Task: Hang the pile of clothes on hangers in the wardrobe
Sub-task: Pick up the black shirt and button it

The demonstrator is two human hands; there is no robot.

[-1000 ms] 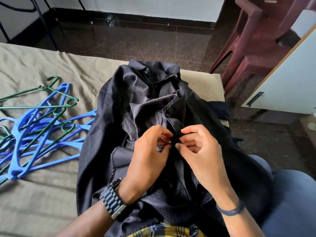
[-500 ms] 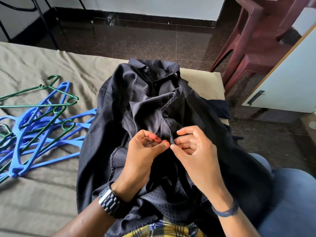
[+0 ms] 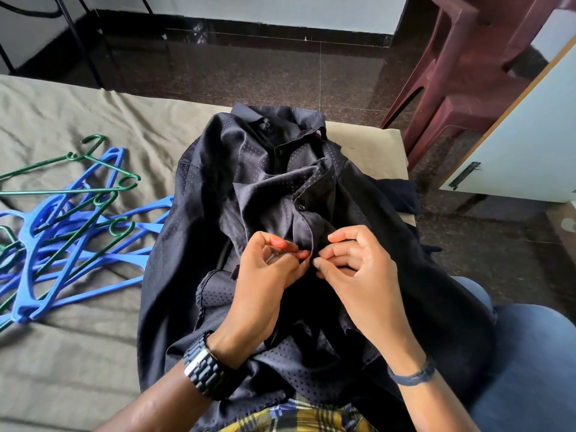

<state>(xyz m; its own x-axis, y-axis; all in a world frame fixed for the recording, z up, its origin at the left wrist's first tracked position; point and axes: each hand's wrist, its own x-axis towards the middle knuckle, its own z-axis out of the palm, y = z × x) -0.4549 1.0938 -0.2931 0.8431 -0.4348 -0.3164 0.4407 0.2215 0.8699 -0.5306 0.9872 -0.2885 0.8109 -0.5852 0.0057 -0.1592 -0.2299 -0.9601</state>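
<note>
Hangers (image 3: 67,232) lie in a loose tangle at our far left on the olive bedsheet (image 3: 62,353), blue plastic ones crossed with thin green ones, none of them yet in use. Moving right, the dark dotted shirt (image 3: 193,244) is spread over the bed edge and our lap, collar away from us, its front partly fastened with one button (image 3: 301,207) visible just above our fingers. Our left hand (image 3: 265,291), with a dark watch (image 3: 207,374) on the wrist, has its thumb and fingertips pinching the shirt's front edge at the middle. Right against it, our right hand (image 3: 358,275) pinches the opposite edge between thumb and curled forefinger, the other fingers loosely bent; the two hands meet at the placket. We judge that we are working a button there, though we cannot tell whether it is going in or coming out, since the button itself is hidden under our fingertips. A yellow checked garment (image 3: 296,416) peeks from under the shirt near us. Further right stand a maroon plastic chair (image 3: 467,88) and a pale wardrobe door (image 3: 530,145) with a dark handle. Next, we think, we must finish at the placket, free one hand, reach left for a hanger and feed it into the shoulders.
</note>
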